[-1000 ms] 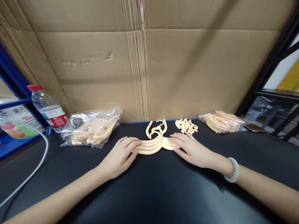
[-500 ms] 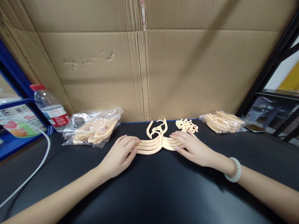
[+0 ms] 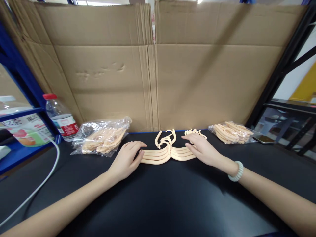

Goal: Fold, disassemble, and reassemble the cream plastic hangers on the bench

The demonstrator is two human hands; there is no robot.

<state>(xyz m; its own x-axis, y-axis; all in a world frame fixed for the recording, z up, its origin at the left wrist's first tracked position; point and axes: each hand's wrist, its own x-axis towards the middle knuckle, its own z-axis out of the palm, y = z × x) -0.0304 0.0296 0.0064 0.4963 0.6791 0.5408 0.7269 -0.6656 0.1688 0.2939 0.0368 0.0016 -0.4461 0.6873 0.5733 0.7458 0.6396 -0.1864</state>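
Note:
A row of cream-coloured hangers lies flat on the black table, nested one against another, their hooks overlapping at the centre. My left hand is at the left ends of the row, fingers apart with nothing in them. Over the right ends hovers my right hand, its fingers stretched out and thumb apart. Whether either hand still touches the hangers I cannot tell. Just behind the row is another cream hanger piece, bent into a U with a hook. My right hand partly covers a pile of small cream hooks.
Clear plastic bags with more cream hangers lie at the left and right. A bottle with a red cap stands far left, near a white cable. A phone lies at right. Cardboard walls off the back.
Both hands have come up off the hanger row, the left drawing slightly outward and the right rising toward the pile of hooks. My view has tilted up a little. The hangers look unmoved.

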